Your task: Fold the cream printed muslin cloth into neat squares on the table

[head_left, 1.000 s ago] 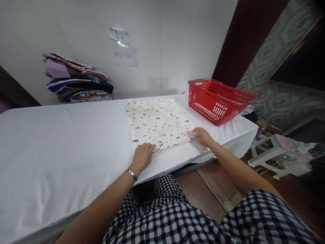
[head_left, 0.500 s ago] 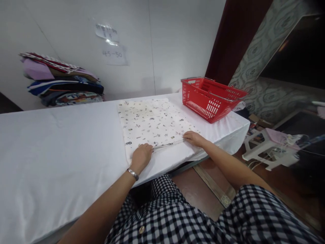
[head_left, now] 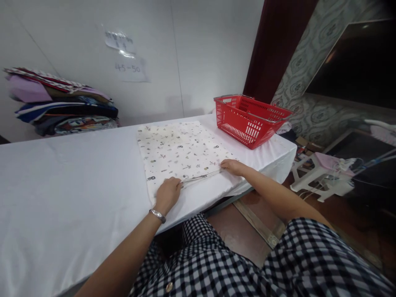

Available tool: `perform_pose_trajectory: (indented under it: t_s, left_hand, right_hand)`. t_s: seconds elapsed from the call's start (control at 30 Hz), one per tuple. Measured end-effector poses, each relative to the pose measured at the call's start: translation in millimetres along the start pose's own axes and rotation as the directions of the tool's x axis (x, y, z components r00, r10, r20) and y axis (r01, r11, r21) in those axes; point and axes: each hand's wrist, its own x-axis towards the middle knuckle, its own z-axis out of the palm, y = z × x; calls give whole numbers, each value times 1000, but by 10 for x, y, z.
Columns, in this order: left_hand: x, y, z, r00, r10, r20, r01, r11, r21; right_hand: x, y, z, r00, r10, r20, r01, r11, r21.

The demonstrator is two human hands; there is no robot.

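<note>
A cream cloth (head_left: 182, 148) printed with small dark and grey motifs lies folded in layers on the white-covered table (head_left: 77, 177). My left hand (head_left: 168, 192), with a silver bracelet at the wrist, grips the cloth's near edge toward its left corner. Its fingers are curled round the edge, and the fingertips are partly hidden. At the right end of the same edge, my right hand (head_left: 233, 166) pinches the cloth between thumb and fingers. Between both hands the near edge shows several layers, slightly raised and running almost straight.
A red plastic basket (head_left: 252, 119) stands at the table's back right. Folded fabrics (head_left: 66, 105) are stacked at the back left against the wall. A white and pink stool (head_left: 324, 171) stands on the floor to the right. Paper signs (head_left: 131, 69) hang on the wall.
The view has turned slightly to the right, so everything appears shifted left. Both hands keep their hold on the cloth's near edge, and the cloth lies much as before.
</note>
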Motion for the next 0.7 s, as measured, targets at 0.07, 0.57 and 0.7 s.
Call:
perform_pose_trajectory:
  t_s: [0.07,0.57,0.7]
  left_hand:
    - [-4,-8,11,1000,4,-6,-4,1000,0]
    - [-35,-19,43,995,103,-21,-100,989,110]
    - [-68,-3,52,980,199,-25,-191,962,194]
  right_hand:
    - [-2,-28,-17,999,-2,37,5,997,-81]
    - [-95,-163,-51,988,149,40,-125,924,-361]
    - [-174,-174,24,992,127,-9,-123,939,-321]
